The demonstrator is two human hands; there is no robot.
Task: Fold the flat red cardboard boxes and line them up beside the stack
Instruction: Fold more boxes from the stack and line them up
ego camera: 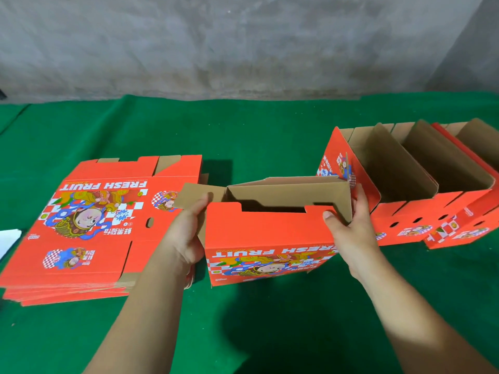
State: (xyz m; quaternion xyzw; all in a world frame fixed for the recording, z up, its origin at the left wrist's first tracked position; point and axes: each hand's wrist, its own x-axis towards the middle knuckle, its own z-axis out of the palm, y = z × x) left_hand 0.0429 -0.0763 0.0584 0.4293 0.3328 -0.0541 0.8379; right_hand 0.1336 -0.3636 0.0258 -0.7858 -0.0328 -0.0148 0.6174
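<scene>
A half-formed red box printed "FRESH FRUIT" stands on the green cloth in the middle, its brown inside showing at the top. My left hand grips its left end flap, thumb over the brown cardboard. My right hand holds the right end, thumb on the red front and fingers behind the brown flap. To the left lies a stack of flat red boxes. At the right stands a row of folded open boxes, touching one another.
The green cloth covers the table up to a grey concrete wall behind. A white sheet pokes in at the far left edge. The row of folded boxes runs off the right edge.
</scene>
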